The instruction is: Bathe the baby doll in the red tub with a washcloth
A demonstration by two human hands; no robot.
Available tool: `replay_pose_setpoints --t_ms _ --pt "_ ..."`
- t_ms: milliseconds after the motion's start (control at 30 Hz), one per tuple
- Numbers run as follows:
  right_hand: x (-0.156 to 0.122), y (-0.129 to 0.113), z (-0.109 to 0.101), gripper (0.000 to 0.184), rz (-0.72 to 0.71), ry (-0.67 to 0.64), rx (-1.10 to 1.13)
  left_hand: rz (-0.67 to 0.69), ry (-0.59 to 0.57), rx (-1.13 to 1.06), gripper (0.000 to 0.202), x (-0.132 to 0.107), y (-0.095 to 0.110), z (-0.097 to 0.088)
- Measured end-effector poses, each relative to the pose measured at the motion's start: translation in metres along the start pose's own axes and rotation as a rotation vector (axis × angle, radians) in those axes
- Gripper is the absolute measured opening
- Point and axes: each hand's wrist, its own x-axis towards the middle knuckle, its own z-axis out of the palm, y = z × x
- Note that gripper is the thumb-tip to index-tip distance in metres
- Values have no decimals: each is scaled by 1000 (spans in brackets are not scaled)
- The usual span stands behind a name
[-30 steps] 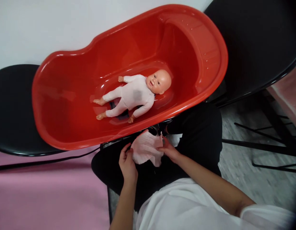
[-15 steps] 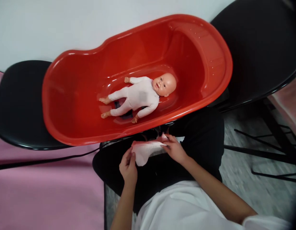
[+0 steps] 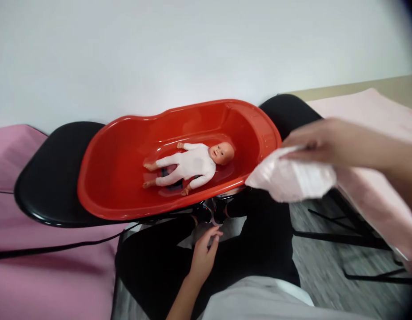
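My right hand (image 3: 321, 141) is raised at the right and grips a folded pale pink cloth (image 3: 292, 178), holding it in the air beside the tub's right end. My left hand (image 3: 204, 253) rests low over my lap in black trousers, fingers loosely apart and holding nothing. A red plastic baby tub (image 3: 102, 178) lies across two black chair seats. In it a baby doll (image 3: 192, 162) in a pale pink suit lies on its back, head to the right.
A black chair seat (image 3: 49, 186) carries the tub's left end and another black seat (image 3: 289, 113) its right end. Pink fabric (image 3: 52, 275) covers a surface at the left and a pale pink cover (image 3: 375, 120) lies at the right. Black chair legs (image 3: 339, 235) cross the grey floor.
My right hand has lifted the pink cloth off my lap and swung it up to the right. My left hand has let go of it. My view has tilted upward.
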Motion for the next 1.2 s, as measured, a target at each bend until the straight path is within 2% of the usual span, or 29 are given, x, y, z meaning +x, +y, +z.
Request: replay_pose_setpoints --t_ms 33,100,133,200,233,300,367,400,467,567,633,733,833,900,967,1033,1100,1200 --pt "14 5 -27 48 -34 7 -232 26 -1 17 31 -1 3 1" --pt "41 13 -67 81 -78 121 -565 102 13 49 29 -2 11 0" --pt "51 16 -78 93 -84 185 -672 153 23 64 27 -1 17 -1" --pt "67 22 -82 96 -70 255 -824 270 47 91 26 2 32 -6" --pt "72 24 -74 89 -54 252 -879 329 60 101 25 3 41 -9" --pt "76 28 -42 67 -20 169 -953 426 87 112 26 6 57 -16" --pt "72 31 3 37 26 14 -944 484 108 116 26 6 68 -23" --pt "67 32 26 29 57 -99 -904 499 113 119 26 6 70 -27" --pt "52 35 68 24 61 -187 -758 514 120 127 27 4 71 -36" --pt "26 30 108 32 33 -164 -575 555 123 132 29 8 74 -54" --pt "15 19 119 37 6 -164 -484 601 122 124 29 20 86 -68" --pt "22 0 126 36 -69 -164 -376 600 164 100 21 60 121 -89" --pt "52 -2 135 34 -118 -54 -330 471 183 83 18 111 156 -104" --pt "74 14 144 46 -14 38 -322 357 199 46 22 138 170 -111" --pt "89 40 152 61 201 48 -277 303 192 32 27 153 172 -118" --pt "96 66 160 68 351 15 -214 308 170 37 31 158 165 -126" --pt "95 84 167 64 386 45 -192 325 148 85 34 158 153 -134" --pt "91 94 172 57 398 149 -239 306 70 285 43 157 135 -147"
